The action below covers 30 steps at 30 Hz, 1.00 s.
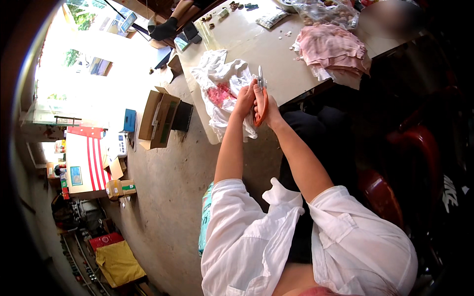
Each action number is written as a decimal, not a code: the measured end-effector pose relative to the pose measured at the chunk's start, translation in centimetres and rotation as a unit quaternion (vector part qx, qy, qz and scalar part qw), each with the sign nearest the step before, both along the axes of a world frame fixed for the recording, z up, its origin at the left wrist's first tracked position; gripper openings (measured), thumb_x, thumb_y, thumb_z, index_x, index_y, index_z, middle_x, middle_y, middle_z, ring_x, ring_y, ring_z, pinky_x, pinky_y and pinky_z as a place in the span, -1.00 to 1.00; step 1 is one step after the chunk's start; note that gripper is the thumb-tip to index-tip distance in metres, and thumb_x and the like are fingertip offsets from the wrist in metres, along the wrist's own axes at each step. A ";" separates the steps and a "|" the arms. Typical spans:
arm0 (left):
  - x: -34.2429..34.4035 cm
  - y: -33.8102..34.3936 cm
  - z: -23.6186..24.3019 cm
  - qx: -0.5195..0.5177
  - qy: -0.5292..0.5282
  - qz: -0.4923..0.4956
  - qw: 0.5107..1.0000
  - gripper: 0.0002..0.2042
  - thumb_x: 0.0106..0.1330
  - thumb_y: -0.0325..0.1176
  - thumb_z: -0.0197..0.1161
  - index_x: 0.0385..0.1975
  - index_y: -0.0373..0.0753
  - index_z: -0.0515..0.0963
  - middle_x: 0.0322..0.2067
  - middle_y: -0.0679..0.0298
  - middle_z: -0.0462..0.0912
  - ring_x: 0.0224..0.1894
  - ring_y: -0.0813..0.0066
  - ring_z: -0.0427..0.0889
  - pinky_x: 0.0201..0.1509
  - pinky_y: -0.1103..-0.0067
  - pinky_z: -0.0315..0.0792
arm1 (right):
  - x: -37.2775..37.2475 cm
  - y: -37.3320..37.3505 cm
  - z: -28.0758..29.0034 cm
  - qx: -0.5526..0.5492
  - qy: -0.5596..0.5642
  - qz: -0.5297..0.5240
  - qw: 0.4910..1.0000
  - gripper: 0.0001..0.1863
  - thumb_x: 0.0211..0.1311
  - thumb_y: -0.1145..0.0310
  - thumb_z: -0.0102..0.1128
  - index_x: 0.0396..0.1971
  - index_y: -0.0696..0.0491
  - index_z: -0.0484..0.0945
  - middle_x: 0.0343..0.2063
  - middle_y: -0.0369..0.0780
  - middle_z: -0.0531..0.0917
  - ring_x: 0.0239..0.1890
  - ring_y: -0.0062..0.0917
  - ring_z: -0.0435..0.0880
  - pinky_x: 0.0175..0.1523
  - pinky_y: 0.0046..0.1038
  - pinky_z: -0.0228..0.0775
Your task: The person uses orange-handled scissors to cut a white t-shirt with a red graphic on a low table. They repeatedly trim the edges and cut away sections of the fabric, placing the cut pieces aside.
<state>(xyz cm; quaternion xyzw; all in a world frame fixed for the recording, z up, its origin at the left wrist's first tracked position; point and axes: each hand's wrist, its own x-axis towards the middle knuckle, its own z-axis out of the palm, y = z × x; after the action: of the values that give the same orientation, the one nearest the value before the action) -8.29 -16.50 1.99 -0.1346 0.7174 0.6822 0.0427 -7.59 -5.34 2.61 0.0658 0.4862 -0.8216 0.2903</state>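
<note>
A white garment [215, 74] with a red print lies crumpled along the table's left edge, and part of it hangs over the side. My left hand [244, 102] is closed on the garment's right-hand part. Close against it, my right hand [269, 109] grips scissors [264, 96] with orange handles. The metal blades point away from me, above the table and just past my fingers. How far the blades are apart is too small to tell, and the fingertips of both hands are partly hidden.
A pile of pink cloths [333, 49] sits at the table's [266, 44] right, near a clear plastic bag [323, 14]. Phones [191, 32] lie by the far left edge, near another person's black-socked foot [164, 29]. An open cardboard box [159, 118] stands left of the table.
</note>
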 end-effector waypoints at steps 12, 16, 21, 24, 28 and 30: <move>-2.7 -3.1 3.8 0.051 0.093 0.098 0.990 -0.83 0.14 -0.37 0.35 -0.35 -0.32 0.60 -0.42 0.36 0.64 -0.39 0.61 0.56 -0.29 0.64 0.42 | -2.8 2.0 0.6 0.030 0.039 -0.286 0.957 -0.65 0.06 0.28 0.34 -0.64 0.10 0.33 -0.78 -0.27 0.46 -0.85 -0.59 0.43 -0.76 -0.57 0.26; -3.3 -3.5 7.5 0.082 0.103 0.047 0.990 -0.81 0.13 -0.42 0.33 -0.30 -0.35 0.60 -0.34 0.26 0.66 -0.30 0.54 0.61 -0.16 0.61 0.45 | -2.5 2.4 1.6 -0.026 0.058 -0.259 0.964 -0.68 -0.04 0.40 0.42 -0.50 0.17 0.38 -0.72 -0.28 0.49 -0.78 -0.60 0.46 -0.69 -0.61 0.32; -5.1 -2.6 12.3 0.067 0.175 -0.042 0.981 -0.81 0.13 -0.41 0.34 -0.29 -0.35 0.60 -0.34 0.25 0.66 -0.26 0.53 0.61 -0.07 0.60 0.44 | -4.5 3.5 2.1 0.011 0.206 -0.212 0.955 -0.46 -0.19 0.37 0.55 -0.31 0.23 0.34 -0.24 -0.12 0.50 -0.31 -0.59 0.51 -0.28 -0.54 0.45; -6.3 -1.0 15.2 0.145 0.200 -0.068 0.967 -0.83 0.17 -0.42 0.30 -0.28 -0.32 0.56 -0.32 0.26 0.65 -0.25 0.54 0.61 -0.06 0.58 0.44 | -6.9 4.8 2.2 0.025 0.253 -0.210 0.944 -0.38 -0.22 0.33 0.58 -0.24 0.20 0.30 -0.08 -0.04 0.42 -0.03 -0.48 0.43 0.13 -0.40 0.28; -7.9 0.4 15.0 0.263 0.221 -0.085 0.935 -0.83 0.26 -0.40 0.19 -0.22 -0.31 0.52 -0.31 0.24 0.64 -0.27 0.49 0.62 -0.08 0.56 0.47 | -9.2 8.7 3.8 -0.084 0.218 -0.140 0.962 -0.50 -0.17 0.40 0.53 -0.30 0.13 0.35 -0.17 -0.10 0.48 -0.17 -0.49 0.54 -0.27 -0.49 0.42; -9.0 1.2 12.6 0.312 0.216 -0.061 0.923 -0.75 0.33 -0.31 0.10 -0.12 -0.32 0.49 -0.24 0.20 0.62 -0.20 0.41 0.60 -0.06 0.51 0.47 | -9.9 10.2 4.3 -0.137 0.207 -0.119 0.962 -0.63 -0.13 0.44 0.49 -0.42 0.10 0.39 -0.33 -0.18 0.54 -0.35 -0.53 0.60 -0.48 -0.54 0.42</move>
<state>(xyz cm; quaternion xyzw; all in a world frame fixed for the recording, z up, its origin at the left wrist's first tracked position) -17.28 -15.32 14.57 0.0800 0.4668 0.8802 -0.0319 -17.52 4.85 6.94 -0.0886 0.4074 -0.9045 0.0901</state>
